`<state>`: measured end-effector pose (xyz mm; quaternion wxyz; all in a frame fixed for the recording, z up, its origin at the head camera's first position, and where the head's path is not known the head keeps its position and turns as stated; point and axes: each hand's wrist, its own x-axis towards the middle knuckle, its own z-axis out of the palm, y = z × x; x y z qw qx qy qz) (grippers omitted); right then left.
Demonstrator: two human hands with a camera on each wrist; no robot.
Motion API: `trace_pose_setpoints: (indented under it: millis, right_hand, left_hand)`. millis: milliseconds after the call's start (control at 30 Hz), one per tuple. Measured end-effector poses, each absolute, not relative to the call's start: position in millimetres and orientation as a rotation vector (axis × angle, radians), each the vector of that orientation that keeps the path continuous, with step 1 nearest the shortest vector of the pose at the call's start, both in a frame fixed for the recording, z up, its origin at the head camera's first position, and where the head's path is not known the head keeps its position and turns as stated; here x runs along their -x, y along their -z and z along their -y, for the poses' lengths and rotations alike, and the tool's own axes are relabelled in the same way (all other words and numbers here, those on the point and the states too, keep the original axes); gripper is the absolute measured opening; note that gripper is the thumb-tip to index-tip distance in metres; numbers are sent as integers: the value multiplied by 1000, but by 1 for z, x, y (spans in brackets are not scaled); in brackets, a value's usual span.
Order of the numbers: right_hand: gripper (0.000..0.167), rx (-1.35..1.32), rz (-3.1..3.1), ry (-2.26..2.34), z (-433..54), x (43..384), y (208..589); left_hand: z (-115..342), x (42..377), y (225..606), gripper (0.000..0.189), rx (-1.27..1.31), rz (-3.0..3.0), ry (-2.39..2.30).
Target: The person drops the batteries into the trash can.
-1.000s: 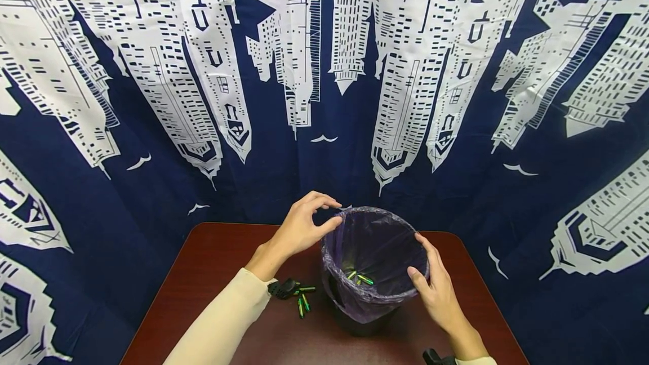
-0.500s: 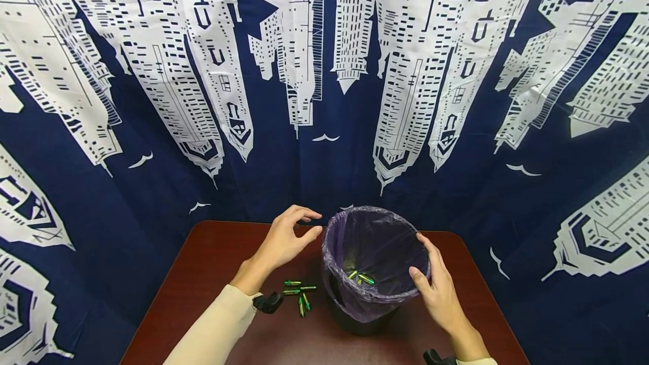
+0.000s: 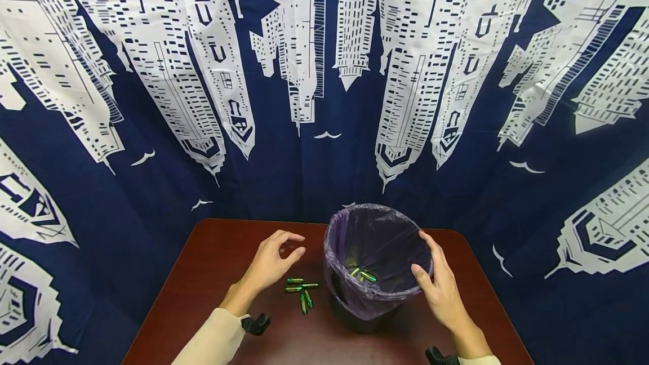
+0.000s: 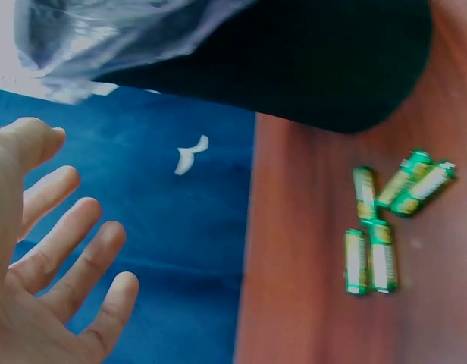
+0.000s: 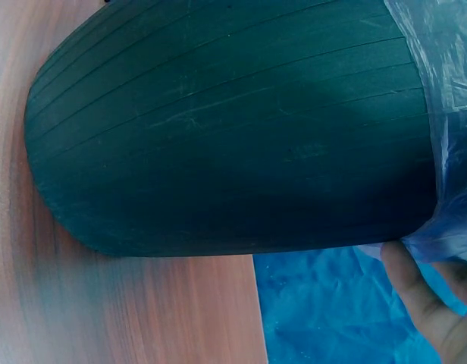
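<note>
A dark trash can (image 3: pixel 361 321) lined with a purple plastic bag (image 3: pixel 350 297) stands on the table. My right hand (image 3: pixel 440 289) holds its right rim, thumb over the inner edge and fingers along the outside. In the right wrist view, fingertips (image 5: pixel 404 265) meet the bag's folded edge beside the can's ribbed wall (image 5: pixel 233 136). To the left of the can, my left hand (image 3: pixel 269 262) hovers with nothing in it, fingers loosely bent and spread. Several green-and-gold batteries (image 3: pixel 303 286) lie below and right of it on the table. Inside the bag are a few more batteries (image 3: pixel 368 276).
The reddish-brown table (image 3: pixel 203 275) has rounded far corners. Behind and at both sides hangs a navy cloth (image 3: pixel 314 179) printed with white upside-down buildings. A black wrist device (image 3: pixel 256 324) sits on the left wrist, another black wrist device (image 3: pixel 440 356) on the right.
My left hand has moved from the can's left rim leftward and down toward the table, uncovering the loose batteries. The right hand stays on the rim.
</note>
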<state>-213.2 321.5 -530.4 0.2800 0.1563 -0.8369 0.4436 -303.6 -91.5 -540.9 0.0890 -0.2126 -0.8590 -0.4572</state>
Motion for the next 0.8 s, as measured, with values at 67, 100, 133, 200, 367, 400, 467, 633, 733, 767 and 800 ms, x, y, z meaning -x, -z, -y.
trace_pose_setpoints:
  millis: [67,100,133,200,367,400,467,633,733,767,800]
  right_hand:
    - [80,-414,2247,-1192,-322,214,530]
    - [80,-413,2248,-1195,-322,214,530]
    - [80,-410,2249,-1197,-322,213,530]
    - [80,-409,2247,-1201,-323,213,529]
    - [79,-410,2244,-1207,-323,213,527]
    - [79,-408,2244,-1207,-323,214,527]
    - [80,-405,2244,-1205,-322,214,528]
    - [79,-424,2231,-1190,-322,216,530]
    - [79,-424,2236,-1187,-322,216,530]
    - [79,-426,2240,-1185,-321,216,530]
    - [79,-424,2243,-1187,-321,216,531]
  left_hand:
    - [94,300,552,28,613,2576,1390]
    - [95,299,557,27,603,2588,1399]
    - [96,297,562,26,596,2599,1404]
    - [98,293,572,25,584,2618,1413]
    - [100,285,597,22,575,2655,1412]
    - [101,283,602,21,574,2663,1414]
    - [102,281,610,21,564,2686,1414]
    - [105,276,628,25,598,2742,1398]
    - [106,273,637,27,627,2769,1386]
    - [107,272,640,28,635,2775,1384]
    - [107,271,643,29,644,2782,1377]
